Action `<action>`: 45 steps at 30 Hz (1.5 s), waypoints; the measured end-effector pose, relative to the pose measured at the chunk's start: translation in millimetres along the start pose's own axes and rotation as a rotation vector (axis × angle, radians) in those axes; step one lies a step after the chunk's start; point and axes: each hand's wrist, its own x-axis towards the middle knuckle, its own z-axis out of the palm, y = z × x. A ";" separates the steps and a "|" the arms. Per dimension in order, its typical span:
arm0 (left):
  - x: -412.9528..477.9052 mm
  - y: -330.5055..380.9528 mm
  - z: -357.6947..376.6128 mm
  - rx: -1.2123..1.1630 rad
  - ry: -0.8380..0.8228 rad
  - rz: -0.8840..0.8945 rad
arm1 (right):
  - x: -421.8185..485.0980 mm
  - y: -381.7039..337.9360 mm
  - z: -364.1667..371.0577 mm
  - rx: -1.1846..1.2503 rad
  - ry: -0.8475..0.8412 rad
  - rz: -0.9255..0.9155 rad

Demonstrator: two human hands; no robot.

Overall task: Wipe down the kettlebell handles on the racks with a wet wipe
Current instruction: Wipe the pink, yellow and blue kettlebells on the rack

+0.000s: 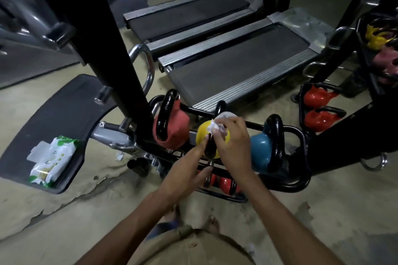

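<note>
A low black rack (pixel 300 180) holds three kettlebells with black handles: a red one (pixel 174 129) on the left, a yellow one (pixel 203 133) in the middle, a blue one (pixel 261 148) on the right. My right hand (pixel 233 146) grips a white wet wipe (pixel 217 125) against the yellow kettlebell's handle (pixel 220 107). My left hand (pixel 186 172) reaches in from below, and its fingers touch the lower part of that handle. Small red weights (pixel 226 184) sit on the rack's lower tier, partly hidden by my hands.
A green and white pack of wet wipes (pixel 50 160) lies on a dark machine footplate (pixel 62 114) at the left. A thick black post (pixel 112 49) rises beside the rack. Two treadmills (pixel 234 64) lie behind. Two more red kettlebells (pixel 318 118) sit in a rack at the right.
</note>
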 end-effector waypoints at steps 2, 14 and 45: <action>-1.1 3.5 1.3 0.016 0.006 -0.018 | -8.4 -7.3 7.7 0.308 0.085 0.345; -3.0 4.8 5.9 -0.019 0.044 -0.056 | -3.3 -2.0 19.5 0.986 -0.035 0.840; 38.8 -59.5 -1.2 0.216 -0.157 0.199 | -27.3 -19.6 35.8 0.530 0.258 0.656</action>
